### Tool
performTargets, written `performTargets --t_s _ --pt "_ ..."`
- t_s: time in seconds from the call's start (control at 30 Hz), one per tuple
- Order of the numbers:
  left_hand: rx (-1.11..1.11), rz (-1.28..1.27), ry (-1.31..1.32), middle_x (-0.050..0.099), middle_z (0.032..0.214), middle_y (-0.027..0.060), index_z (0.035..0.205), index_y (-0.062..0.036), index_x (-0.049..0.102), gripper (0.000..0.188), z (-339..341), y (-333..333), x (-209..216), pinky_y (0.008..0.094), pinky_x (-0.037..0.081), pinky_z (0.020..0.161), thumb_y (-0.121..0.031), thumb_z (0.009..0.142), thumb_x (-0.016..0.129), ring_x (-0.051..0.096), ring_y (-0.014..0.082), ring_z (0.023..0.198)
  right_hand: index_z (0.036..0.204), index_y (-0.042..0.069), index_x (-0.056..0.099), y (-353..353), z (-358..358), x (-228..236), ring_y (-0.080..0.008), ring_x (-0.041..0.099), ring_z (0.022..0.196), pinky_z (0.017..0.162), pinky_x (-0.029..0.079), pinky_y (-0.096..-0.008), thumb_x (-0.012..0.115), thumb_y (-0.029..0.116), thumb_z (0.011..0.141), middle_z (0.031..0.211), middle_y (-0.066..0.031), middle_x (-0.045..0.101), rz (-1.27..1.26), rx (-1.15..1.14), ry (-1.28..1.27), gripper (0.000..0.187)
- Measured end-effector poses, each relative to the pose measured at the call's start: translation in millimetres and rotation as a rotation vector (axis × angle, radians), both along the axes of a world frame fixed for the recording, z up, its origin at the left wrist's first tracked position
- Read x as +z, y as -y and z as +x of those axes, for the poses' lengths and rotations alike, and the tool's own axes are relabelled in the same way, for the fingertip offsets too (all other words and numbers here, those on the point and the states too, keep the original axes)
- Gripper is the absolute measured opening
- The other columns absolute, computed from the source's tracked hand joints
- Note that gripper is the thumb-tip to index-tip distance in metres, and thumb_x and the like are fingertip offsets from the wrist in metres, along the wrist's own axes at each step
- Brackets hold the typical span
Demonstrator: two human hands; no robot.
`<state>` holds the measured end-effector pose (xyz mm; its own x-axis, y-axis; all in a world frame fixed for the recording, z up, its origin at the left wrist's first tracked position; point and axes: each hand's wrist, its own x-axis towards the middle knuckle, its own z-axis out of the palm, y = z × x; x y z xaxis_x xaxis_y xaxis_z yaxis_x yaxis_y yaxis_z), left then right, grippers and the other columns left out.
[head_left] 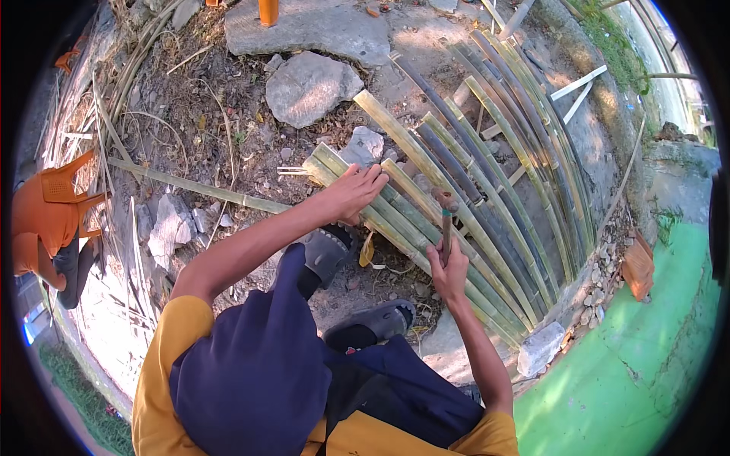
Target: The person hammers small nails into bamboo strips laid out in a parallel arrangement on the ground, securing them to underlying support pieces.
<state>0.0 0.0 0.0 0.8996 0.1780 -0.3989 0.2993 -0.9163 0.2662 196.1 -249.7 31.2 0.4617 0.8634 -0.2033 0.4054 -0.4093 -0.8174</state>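
Long split bamboo slats lie side by side in front of me, green and pale yellow. My left hand rests across the slats close to their far left ends, its fingers bent over one side and the thumb on the other. Farther right, my right hand is wrapped around the handle of a hammer, which stands upright above the slats with its rusty head on top. More bamboo pieces, some dark, fan out to the right.
Large flat stones lie beyond the slats. A white rock sits by their near right ends, beside a green painted floor. At the left, a person in orange is near an orange chair. Thin bamboo strips litter the ground.
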Motion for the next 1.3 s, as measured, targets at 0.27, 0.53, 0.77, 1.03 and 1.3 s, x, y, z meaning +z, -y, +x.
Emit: performTargets --t_s 0.27,0.53,0.77,1.03,1.3 --pt "0.283 -0.268 0.384 0.058 0.110 0.0154 0.121 -0.0012 0.056 0.038 -3.1 -6.3 -12.4 0.0466 0.046 0.093 -0.030 0.097 0.061 0.061 0.0331 0.108 0.090 0.005 0.054 -61.0 -16.1 -2.2 -0.0138 0.042 0.052 0.051 0.036 -0.0347 0.082 0.013 0.088 0.061 -0.0020 0.049 -0.034 -0.003 0.054 0.029" --pt "0.538 -0.086 0.474 0.063 0.088 0.0135 0.095 -0.0048 0.066 0.031 19.9 16.3 -15.3 0.0477 0.051 0.078 -0.033 0.104 0.056 0.066 0.0344 0.082 0.093 0.005 0.052 -92.6 -28.0 -19.7 -0.0118 0.041 0.050 0.050 0.035 -0.0328 0.083 0.009 0.086 0.087 -0.0061 0.075 0.105 -0.056 0.000 0.032" --pt "0.595 0.002 0.530 0.068 0.089 0.0119 0.092 -0.0061 0.068 0.034 16.8 22.4 -24.7 0.0446 0.047 0.087 -0.037 0.102 0.060 0.068 0.0290 0.086 0.093 0.005 0.053 -94.6 -36.9 -14.4 -0.0083 0.040 0.050 0.049 0.035 -0.0289 0.084 0.009 0.086 0.090 -0.0049 0.079 0.058 -0.115 -0.083 0.032" --pt "0.597 0.029 0.542 0.068 0.085 0.0113 0.092 -0.0064 0.066 0.037 19.2 24.0 -27.9 0.0435 0.046 0.088 -0.042 0.100 0.062 0.068 0.0275 0.086 0.091 0.004 0.055 -100.3 -40.8 -21.4 -0.0117 0.049 0.052 0.054 0.041 -0.0309 0.083 0.010 0.085 0.086 -0.0078 0.078 0.126 -0.181 -0.065 0.029" --pt "0.543 0.146 0.599 0.064 0.077 0.0126 0.082 -0.0051 0.064 0.026 30.8 29.2 -46.1 0.0443 0.049 0.077 -0.028 0.094 0.065 0.067 0.0290 0.077 0.091 0.002 0.054 -104.7 -41.9 -18.5 -0.0145 0.067 0.070 0.066 0.051 -0.0308 0.083 0.005 0.084 0.085 -0.0108 0.077 0.095 -0.204 -0.101 0.030"
